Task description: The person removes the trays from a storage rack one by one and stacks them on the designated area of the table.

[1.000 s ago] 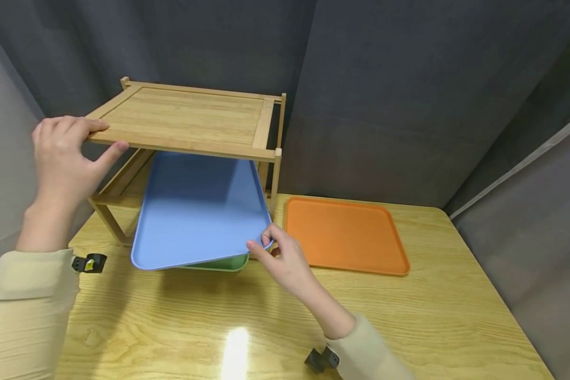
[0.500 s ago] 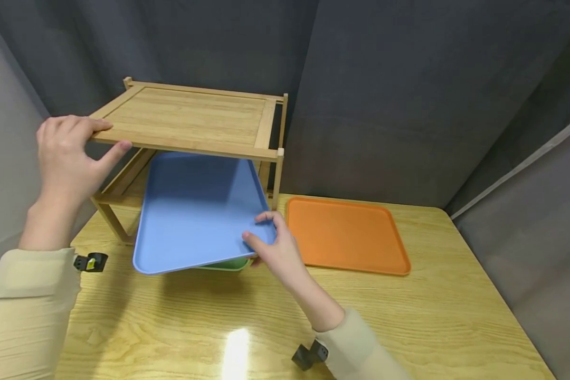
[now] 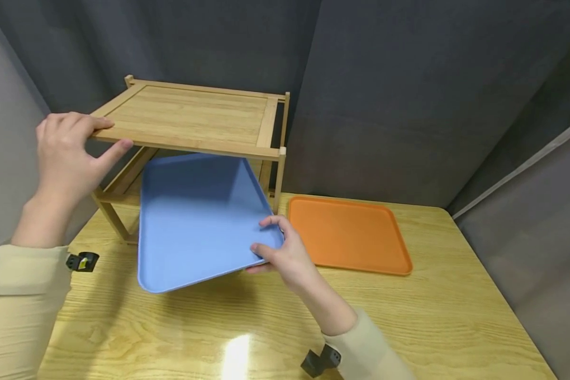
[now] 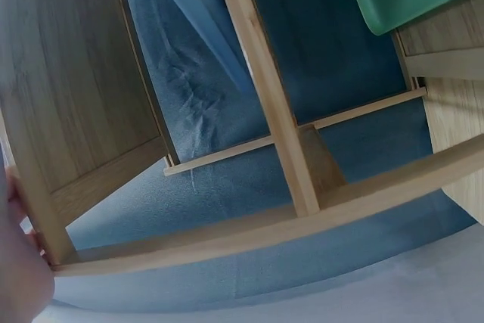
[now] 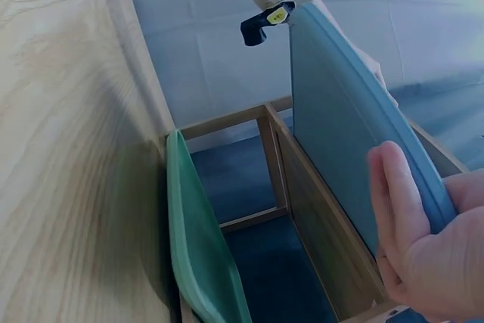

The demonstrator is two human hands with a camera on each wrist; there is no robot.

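Hiding under the blue tray [image 3: 195, 221], green tray [image 5: 200, 240] shows only wrist-side.

A light wooden table [image 3: 408, 316] is carrying a bamboo rack [image 3: 190, 119] at its back left corner. An orange tray [image 3: 349, 235] is lying flat on the tabletop just right of the rack. A green tray [image 5: 200, 247] is resting on the table inside the rack's lower level.
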